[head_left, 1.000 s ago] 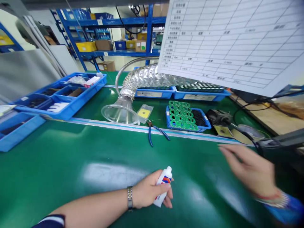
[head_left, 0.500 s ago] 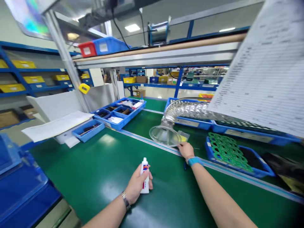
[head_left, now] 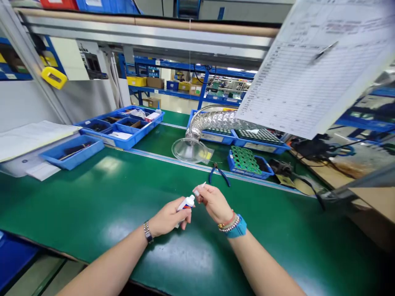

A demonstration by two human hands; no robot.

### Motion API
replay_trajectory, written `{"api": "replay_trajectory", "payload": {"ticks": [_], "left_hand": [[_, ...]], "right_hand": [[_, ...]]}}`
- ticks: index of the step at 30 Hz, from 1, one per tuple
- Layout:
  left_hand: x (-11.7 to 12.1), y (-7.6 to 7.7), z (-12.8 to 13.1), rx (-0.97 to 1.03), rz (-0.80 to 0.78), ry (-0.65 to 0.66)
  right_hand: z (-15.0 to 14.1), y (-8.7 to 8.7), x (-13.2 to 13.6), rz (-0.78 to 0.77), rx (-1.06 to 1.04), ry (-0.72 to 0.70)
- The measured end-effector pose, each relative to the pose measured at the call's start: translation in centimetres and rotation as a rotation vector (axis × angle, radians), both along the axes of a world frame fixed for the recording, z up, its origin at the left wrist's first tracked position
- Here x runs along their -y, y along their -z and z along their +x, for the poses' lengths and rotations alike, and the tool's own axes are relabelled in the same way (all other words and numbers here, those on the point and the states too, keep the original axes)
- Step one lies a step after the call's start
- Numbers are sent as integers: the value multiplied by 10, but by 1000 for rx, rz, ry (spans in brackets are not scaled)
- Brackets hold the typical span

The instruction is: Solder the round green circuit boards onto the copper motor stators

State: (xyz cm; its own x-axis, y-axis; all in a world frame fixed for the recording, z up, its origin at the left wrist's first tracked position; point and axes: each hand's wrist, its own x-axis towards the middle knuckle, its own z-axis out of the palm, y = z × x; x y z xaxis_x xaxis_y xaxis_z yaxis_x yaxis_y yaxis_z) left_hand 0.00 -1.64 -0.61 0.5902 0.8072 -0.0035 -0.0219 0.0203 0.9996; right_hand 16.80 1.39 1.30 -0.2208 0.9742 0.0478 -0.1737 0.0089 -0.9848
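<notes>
My left hand [head_left: 173, 216] is wrapped round a small white tube [head_left: 187, 202] with red and blue print, its neck tilted up to the right. Close by the tube's mouth, my right hand [head_left: 211, 201] pinches a small white pointed cap [head_left: 200, 188]. A slight gap shows between the cap and the tube. Both hands are above the green mat [head_left: 132, 205]. Beyond them lie blue-handled pliers [head_left: 218, 174], touched by neither hand.
A clear funnel hood [head_left: 189, 151] on a silver duct [head_left: 216, 120] stands behind the hands. Green circuit boards [head_left: 245, 159] rest on a blue bin to the right. At left are a divided blue tray [head_left: 123, 142] and a small blue tray [head_left: 72, 154]. Printed sheets [head_left: 286, 78] hang upper right.
My right hand has come back from beside the funnel hood to the tube and now holds a white cap. The tube has tilted to the right. The camera view has turned right and down.
</notes>
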Motion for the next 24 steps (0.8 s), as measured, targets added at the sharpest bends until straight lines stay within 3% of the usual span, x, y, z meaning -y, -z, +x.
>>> {"api": "replay_trajectory", "payload": {"ticks": [5,9,15,18,20,24], "left_hand": [[8,-3,2,-66,37,85],[10,-2,2,-52,37,107],[9,-2,-1,29,-105,204],[9,0,0,51,-158,246],[8,2,1,-68,-43,113],[6,7,3,-510,412,-323]], "right_hand": [[4,-5,14,-17,-33,-15],[6,-11,20,45,76,-48],[13,-21,25,176,169,-181],[11,-17,24,204,201,-162],[3,-7,22,174,230,-59],[-15,12,19,139,318,281]]}}
